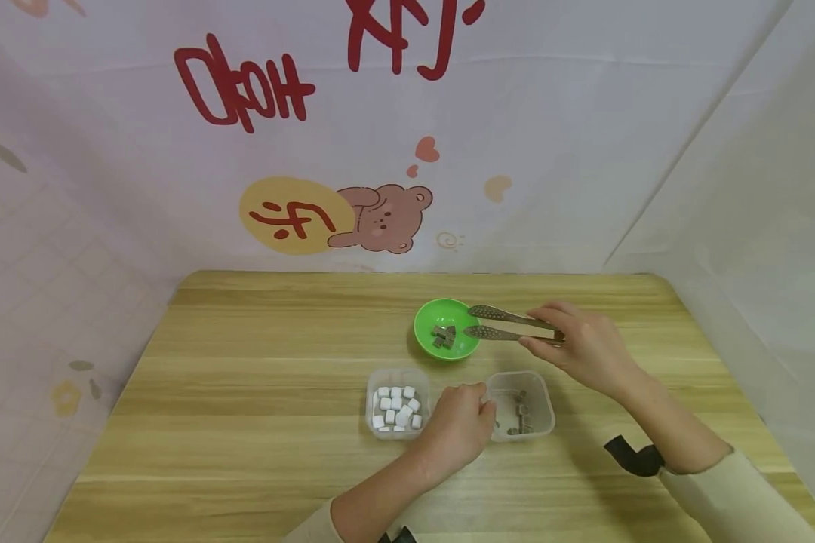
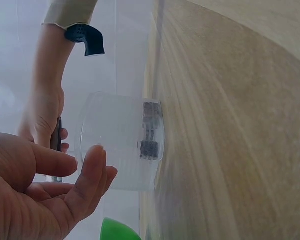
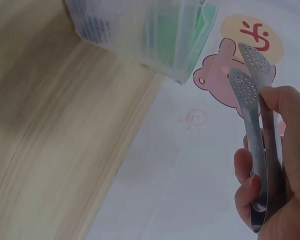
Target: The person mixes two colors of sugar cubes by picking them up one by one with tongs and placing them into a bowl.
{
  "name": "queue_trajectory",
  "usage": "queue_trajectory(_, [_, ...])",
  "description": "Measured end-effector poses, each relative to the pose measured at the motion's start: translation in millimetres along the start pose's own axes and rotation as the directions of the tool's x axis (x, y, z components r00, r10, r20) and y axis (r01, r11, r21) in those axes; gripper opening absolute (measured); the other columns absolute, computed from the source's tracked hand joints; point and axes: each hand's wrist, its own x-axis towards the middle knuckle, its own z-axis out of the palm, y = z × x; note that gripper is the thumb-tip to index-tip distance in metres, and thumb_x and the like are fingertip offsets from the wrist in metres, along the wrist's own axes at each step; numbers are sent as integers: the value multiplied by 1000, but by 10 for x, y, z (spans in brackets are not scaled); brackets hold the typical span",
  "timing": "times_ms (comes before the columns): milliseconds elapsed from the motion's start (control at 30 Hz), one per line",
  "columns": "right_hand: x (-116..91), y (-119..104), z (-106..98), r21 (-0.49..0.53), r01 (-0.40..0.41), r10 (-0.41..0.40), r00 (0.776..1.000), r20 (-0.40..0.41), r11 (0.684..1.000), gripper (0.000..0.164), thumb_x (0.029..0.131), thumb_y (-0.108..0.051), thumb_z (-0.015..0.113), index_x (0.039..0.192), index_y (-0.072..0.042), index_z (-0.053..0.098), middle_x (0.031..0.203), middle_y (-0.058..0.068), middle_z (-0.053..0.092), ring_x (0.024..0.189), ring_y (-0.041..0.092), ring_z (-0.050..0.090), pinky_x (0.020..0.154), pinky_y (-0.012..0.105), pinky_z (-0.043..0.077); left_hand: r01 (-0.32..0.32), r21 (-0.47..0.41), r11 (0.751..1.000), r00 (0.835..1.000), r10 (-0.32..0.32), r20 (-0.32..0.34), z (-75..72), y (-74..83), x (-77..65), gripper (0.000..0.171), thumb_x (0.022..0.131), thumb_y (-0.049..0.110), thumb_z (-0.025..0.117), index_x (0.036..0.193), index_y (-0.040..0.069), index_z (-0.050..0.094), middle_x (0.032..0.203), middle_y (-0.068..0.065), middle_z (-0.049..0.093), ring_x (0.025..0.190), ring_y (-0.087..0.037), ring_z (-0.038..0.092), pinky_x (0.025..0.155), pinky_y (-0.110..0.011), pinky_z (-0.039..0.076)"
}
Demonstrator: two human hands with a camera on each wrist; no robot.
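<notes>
Head view: right fingers (image 1: pixel 550 313) pinch tongs (image 1: pixel 499 314) pointing left, long axis crosswise; left fingers (image 2: pixel 92 170), a box (image 2: pixel 112 130).

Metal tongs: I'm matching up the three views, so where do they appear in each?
Head: metal tongs right of centre, in the right hand.
Left wrist: metal tongs partly hidden at the left, beyond the left hand.
Right wrist: metal tongs at the right, perforated ends upward.
Shared landmark: the translucent container of dark cubes, visible in all three.
</notes>
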Motion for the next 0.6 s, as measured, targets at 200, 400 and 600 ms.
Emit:
queue_trajectory(200, [-37,18,-79,-32,-6,7,1000,17,999,34,79,-27,82,103,-4,78,96,4,71,60,6,57,47,21,41,0,-17,1000,1000,0,7,-2,2,-5,18,104,4,56,88,2,64,55,7,43,42,-5,36,41,-21,29])
queue_trajectory(400, [-91,-2,-214,-57,-7,10,999,46,998,36,84,-37,77,104,-7,77,97,1,72,60,9,59,46,23,41,-1,-20,1000,1000,1,2,4,4,-8,16,104,4,56,93,-2,66,54,7,42,41,-4,35,40,-21,29])
queue_trajectory(600, [-121,-7,-380,-67,31,-27,998,64,997,42,94,-48,69,106,-8,77,97,0,75,61,9,63,47,23,44,-11,-18,1000,1000,11,-3,2,-6,-10,26,104,4,56,78,8,57,54,8,40,41,-3,34,41,-21,29])
